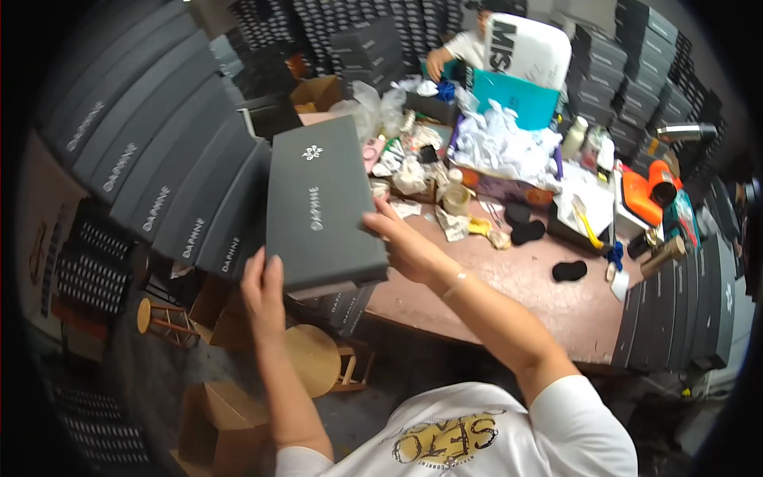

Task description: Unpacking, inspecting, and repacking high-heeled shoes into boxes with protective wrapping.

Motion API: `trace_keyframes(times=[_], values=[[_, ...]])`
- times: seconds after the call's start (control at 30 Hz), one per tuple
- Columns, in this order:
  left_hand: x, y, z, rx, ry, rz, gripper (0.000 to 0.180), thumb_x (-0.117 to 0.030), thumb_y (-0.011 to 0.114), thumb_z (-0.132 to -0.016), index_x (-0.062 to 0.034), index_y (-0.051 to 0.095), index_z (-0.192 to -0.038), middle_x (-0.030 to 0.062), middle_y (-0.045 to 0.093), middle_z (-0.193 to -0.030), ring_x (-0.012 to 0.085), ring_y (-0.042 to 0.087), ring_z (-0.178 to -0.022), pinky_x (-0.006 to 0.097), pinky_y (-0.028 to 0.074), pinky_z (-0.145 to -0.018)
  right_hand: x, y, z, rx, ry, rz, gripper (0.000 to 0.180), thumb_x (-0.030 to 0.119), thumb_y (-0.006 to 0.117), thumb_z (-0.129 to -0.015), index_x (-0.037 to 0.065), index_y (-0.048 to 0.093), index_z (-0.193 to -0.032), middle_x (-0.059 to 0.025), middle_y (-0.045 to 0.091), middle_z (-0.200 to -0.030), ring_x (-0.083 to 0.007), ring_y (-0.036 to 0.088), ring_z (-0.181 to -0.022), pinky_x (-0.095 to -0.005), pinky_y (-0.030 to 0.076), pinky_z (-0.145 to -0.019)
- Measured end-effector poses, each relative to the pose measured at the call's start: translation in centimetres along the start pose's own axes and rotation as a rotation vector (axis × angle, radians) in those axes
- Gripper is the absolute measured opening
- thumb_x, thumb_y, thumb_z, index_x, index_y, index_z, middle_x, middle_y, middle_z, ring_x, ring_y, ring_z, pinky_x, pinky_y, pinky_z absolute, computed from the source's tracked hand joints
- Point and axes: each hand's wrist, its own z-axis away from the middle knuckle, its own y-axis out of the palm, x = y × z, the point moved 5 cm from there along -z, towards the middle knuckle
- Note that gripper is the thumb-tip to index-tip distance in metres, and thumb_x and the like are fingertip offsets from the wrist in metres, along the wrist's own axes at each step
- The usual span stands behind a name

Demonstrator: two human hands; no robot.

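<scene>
Dark grey boxes (159,171) are stacked all around this room, in big rows on the left and more piles at the back. A brown table (548,294) sits in the middle. It is very messy. White paper (505,139), a roll of tape (456,199), some small black pads (569,270), an orange tool (648,191) and a blue bag (515,97) lie on it. More grey boxes lean at the right end of the table. A round wooden stool (312,358) stands on the floor below, with a smaller stool (163,318) to its left.

The person holds up one long grey box (322,203) over the left edge of the table, right beside the big stack. The left hand (263,292) grips the near end of the box, with fingers bent up over its edge. The right hand (405,242) presses on the right side of the box, fingers spread along it. Both hands are holding the box, and it tilts a little.

Another person (445,56) works at the far side of the table.
</scene>
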Motion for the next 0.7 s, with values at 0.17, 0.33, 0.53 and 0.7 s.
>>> trace_keyframes(times=[0.17,0.33,0.53,0.7], values=[[3.4,9.3,14.6,0.176,0.060,0.043,0.044,-0.011,0.061,-0.086,0.0081,0.051,-0.124,0.0179,0.049,-0.128,0.0228,0.051,-0.116,0.033,0.039,-0.099,-7.4,-9.4,16.2,-0.077,0.105,-0.107,0.100,0.022,0.071,-0.081,0.018,0.001,-0.152,-0.0145,0.018,-0.154,-0.0261,0.025,-0.139,-0.0412,0.029,-0.110],[19.6,27.1,23.4,0.536,-1.229,0.775,0.036,-0.017,0.068,-0.084,0.0023,0.060,-0.113,0.0118,0.061,-0.114,0.0225,0.057,-0.105,0.034,0.044,-0.094,-19.0,-25.4,25.0,-0.674,0.486,0.160,0.072,0.029,0.069,-0.086,0.005,0.031,-0.142,-0.0130,0.046,-0.133,-0.0227,0.048,-0.116,-0.0391,0.044,-0.094],[16.3,28.7,18.8,0.611,-1.223,0.815,0.048,-0.027,0.075,-0.080,-0.0030,0.058,-0.118,0.0093,0.058,-0.112,0.0193,0.051,-0.104,0.034,0.042,-0.091,-11.1,-24.2,26.0,-0.633,0.357,-0.168,0.039,0.038,0.064,-0.090,0.004,0.060,-0.108,-0.0067,0.061,-0.094,-0.0151,0.057,-0.086,-0.0326,0.050,-0.081],[17.6,23.8,9.7,0.433,-0.705,0.353,0.057,-0.031,0.061,-0.092,-0.0096,0.039,-0.140,0.0146,0.041,-0.141,0.0236,0.034,-0.134,0.038,0.034,-0.105,-11.6,-15.0,19.9,-0.577,0.296,0.436,0.040,0.032,0.071,-0.084,0.004,0.057,-0.108,-0.0132,0.060,-0.103,-0.0198,0.061,-0.089,-0.0318,0.050,-0.077]])
